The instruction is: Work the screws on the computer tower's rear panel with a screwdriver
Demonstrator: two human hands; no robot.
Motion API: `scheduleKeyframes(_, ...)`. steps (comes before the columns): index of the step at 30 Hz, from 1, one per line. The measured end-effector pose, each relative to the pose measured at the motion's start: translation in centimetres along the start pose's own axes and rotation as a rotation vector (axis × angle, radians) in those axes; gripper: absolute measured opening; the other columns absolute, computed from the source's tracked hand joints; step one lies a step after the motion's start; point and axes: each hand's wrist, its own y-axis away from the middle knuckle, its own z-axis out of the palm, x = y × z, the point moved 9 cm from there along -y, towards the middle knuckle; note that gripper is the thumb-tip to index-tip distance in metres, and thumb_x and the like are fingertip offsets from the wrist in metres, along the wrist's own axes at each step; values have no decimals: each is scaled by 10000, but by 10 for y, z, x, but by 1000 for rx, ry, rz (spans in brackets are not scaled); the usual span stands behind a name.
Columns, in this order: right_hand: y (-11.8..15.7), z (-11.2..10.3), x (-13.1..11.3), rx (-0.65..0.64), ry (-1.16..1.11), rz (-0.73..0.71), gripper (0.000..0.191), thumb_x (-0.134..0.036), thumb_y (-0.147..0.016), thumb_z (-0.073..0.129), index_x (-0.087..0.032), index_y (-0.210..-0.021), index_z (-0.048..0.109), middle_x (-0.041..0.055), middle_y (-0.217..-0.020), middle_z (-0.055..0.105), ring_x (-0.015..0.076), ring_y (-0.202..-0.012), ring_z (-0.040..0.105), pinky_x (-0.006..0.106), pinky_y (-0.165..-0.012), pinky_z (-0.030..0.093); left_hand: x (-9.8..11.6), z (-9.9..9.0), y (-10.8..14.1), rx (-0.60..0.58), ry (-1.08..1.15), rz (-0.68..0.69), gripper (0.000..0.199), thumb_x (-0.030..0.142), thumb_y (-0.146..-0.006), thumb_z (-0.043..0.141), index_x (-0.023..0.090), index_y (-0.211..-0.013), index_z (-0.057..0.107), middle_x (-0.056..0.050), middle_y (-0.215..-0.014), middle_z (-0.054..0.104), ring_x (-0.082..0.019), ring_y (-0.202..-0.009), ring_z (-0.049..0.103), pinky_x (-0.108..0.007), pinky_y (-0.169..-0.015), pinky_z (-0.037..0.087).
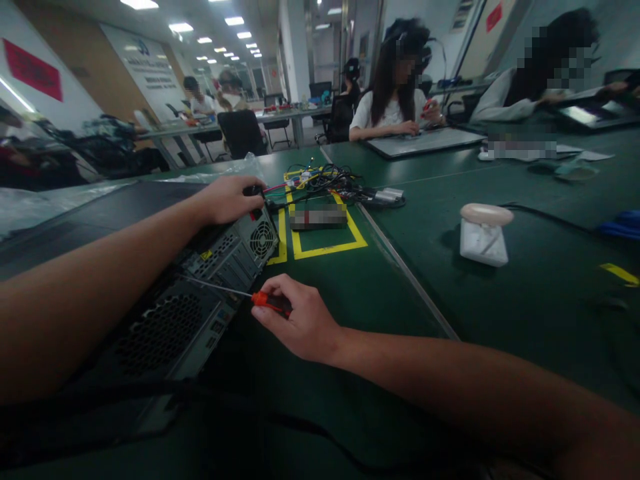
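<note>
A black desktop computer case [227,250] lies at the left with its rear panel toward me, showing a round fan grille and slot covers. My left hand [230,199] is closed over the far top corner of the case, beside the power supply end. Part of its grip is hidden by the hand itself. Held in my right hand [305,320] is a screwdriver [270,303] with a red and black handle. Its long thin shaft points left, and the tip meets or nearly meets the rear panel near the slot covers; exact contact is unclear.
Beyond the case lie tangled cables [330,180] and a blurred-out box [319,217] by yellow tape [330,252]. A white stand with a beige oval top [485,233] is at right. Across the table, a person [390,100] works over a flat panel [425,141].
</note>
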Motion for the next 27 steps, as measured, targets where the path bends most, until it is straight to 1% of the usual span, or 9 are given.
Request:
scheduleKeyframes(4,0,-1,-1,2,24,-20,271,-483,-1023,687,-220,-1085,668,22,-961,720,174,-807,649,329,-788,514,-2,1,-1,5,-6,-1,660,469,-880,558,186,-1444,749,-157,-1365,768,-391,-1236,714,-482,-1106,543)
scheduleKeyframes(8,-1,-1,-2,-11,45,-25,293,-508,-1058,650,-220,-1101,688,38,-999,746,188,-859,675,340,-833,528,-2,1,-1,-7,-6,-9,664,460,-875,558,184,-1449,746,-141,-1378,767,-385,-1224,719,-469,-1094,552)
scheduleKeyframes(11,0,-1,-5,-18,46,-54,311,-496,-1094,611,-204,-1093,719,59,-1030,757,200,-932,699,346,-870,529,0,1,-1,-5,-9,1,687,470,-879,553,164,-1465,736,-155,-1386,763,-389,-1226,717,-472,-1099,550)
scheduleKeyframes(15,0,-1,-5,-4,37,-49,322,-460,-1120,575,-195,-1075,752,63,-1012,757,195,-928,700,340,-864,534,0,0,-1,-2,-12,5,682,460,-874,557,163,-1459,746,-159,-1368,773,-402,-1233,712,-488,-1106,546)
scheduleKeyframes(17,0,-1,-4,-1,14,-38,293,-462,-1106,599,-205,-1101,739,61,-1044,766,195,-949,708,337,-872,541,0,0,-1,1,-12,6,669,462,-875,562,183,-1452,752,-146,-1361,779,-404,-1250,705,-493,-1115,542)
scheduleKeyframes(19,0,-1,-4,5,-4,-18,275,-474,-1053,674,-218,-1148,702,48,-1058,767,195,-941,711,336,-864,547,-1,0,-1,6,-11,8,664,469,-877,566,193,-1452,754,-145,-1364,778,-405,-1260,702,-490,-1122,537)
scheduleKeyframes(22,-1,-2,-2,11,4,17,289,-442,-963,759,-235,-1130,645,13,-993,743,187,-860,686,338,-825,545,-2,0,-1,5,-9,1,674,475,-882,563,183,-1460,749,-161,-1372,773,-402,-1248,708,-483,-1123,537)
scheduleKeyframes(25,-1,-2,-3,3,6,16,204,-393,-977,726,-239,-1060,623,11,-973,725,181,-836,669,345,-823,541,-2,1,-1,2,-4,10,692,477,-886,549,159,-1471,738,-175,-1390,763,-399,-1255,707,-480,-1131,531)
scheduleKeyframes(27,-2,-1,-3,2,5,10,180,-389,-996,706,-240,-1051,622,17,-983,727,182,-846,669,351,-835,544,-2,1,-1,3,-6,13,700,479,-883,545,156,-1474,734,-175,-1396,761,-394,-1267,703,-473,-1132,531)
